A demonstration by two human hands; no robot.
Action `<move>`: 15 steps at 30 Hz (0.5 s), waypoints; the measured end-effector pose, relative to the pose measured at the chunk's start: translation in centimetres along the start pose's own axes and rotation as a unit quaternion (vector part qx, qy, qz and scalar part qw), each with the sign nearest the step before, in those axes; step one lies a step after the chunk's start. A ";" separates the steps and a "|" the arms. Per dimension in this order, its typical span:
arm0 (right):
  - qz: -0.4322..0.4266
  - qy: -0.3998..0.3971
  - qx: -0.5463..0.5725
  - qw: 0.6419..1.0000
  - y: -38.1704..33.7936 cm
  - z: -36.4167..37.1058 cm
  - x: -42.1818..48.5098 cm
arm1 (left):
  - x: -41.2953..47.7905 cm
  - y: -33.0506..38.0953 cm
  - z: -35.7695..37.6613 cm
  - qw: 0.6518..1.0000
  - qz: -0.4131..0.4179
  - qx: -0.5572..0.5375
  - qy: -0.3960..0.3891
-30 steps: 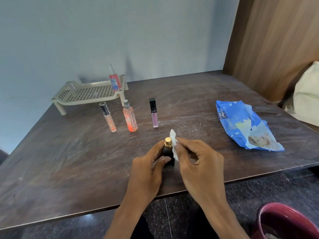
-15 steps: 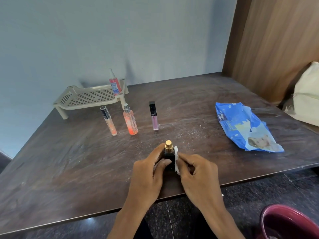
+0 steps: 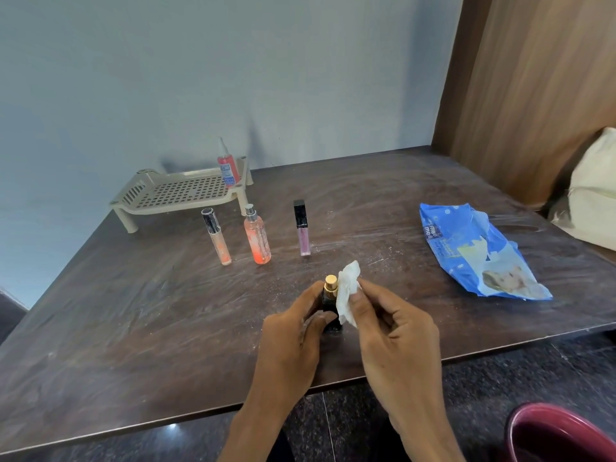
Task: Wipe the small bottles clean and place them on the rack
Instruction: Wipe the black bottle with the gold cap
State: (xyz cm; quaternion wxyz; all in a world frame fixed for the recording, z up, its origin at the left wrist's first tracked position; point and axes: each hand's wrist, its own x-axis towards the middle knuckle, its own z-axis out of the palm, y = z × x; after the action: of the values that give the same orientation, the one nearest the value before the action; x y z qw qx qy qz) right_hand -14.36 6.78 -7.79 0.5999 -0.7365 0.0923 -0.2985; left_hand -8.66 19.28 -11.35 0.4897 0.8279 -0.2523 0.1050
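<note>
A dark wooden table (image 3: pixel 133 328) filled the lower frame, with a beige rack (image 3: pixel 180 195) standing at its upper left. At lower centre the left hand (image 3: pixel 293 338) gripped a dark gold-capped bottle (image 3: pixel 329 296) upright on the table, while the right hand (image 3: pixel 393 328) pinched a white wipe (image 3: pixel 346 291) against its side

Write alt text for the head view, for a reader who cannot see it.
The left hand holds a small dark bottle with a gold cap upright on the brown table while the right hand presses a white wipe against it. Behind, three more bottles stand on the table and a red bottle on the beige rack.
</note>
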 end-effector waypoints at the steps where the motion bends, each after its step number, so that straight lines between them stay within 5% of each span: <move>1: 0.007 0.000 -0.001 1.000 0.1 0.1 0.1 | 0.0 0.0 0.0 1.000 0.002 0.002 0.000; 15: 0.001 0.008 -0.051 0.999 0.2 0.6 0.5 | 0.2 0.2 -0.1 1.000 0.006 -0.002 0.002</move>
State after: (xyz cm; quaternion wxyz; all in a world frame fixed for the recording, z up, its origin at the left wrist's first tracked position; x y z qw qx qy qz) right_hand -13.62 6.95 -7.87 0.5614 -0.7636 0.1130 -0.2982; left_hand -8.59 19.27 -11.04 0.4914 0.8251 -0.2565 0.1096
